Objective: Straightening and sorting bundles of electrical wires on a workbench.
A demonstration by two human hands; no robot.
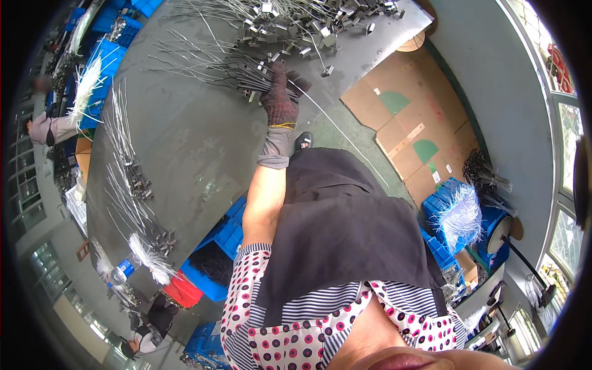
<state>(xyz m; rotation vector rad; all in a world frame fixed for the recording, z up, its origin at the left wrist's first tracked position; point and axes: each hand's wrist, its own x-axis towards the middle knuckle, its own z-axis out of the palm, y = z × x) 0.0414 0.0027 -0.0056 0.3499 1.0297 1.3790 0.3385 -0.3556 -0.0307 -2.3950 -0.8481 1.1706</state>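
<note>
My left hand (282,102), in a dark maroon knit glove with a grey cuff, is at the far part of the grey metal table. It is closed around a bundle of thin dark wires (250,77), whose loose ends fan out to the left across the tabletop. One gloved finger points away from me and others bend to the right. Just beyond the hand lies a big heap of wires with small metal clip-like ends (290,31). A thin white cord (345,131) runs from near the hand down to the right. My right hand is out of sight.
The grey table (179,129) has more wire bunches (126,166) along its left edge, with a plastic bottle (123,269). Blue crates (216,253) stand below it and to the right (453,206). Flattened cardboard (410,111) covers floor at right. Other people are at the left.
</note>
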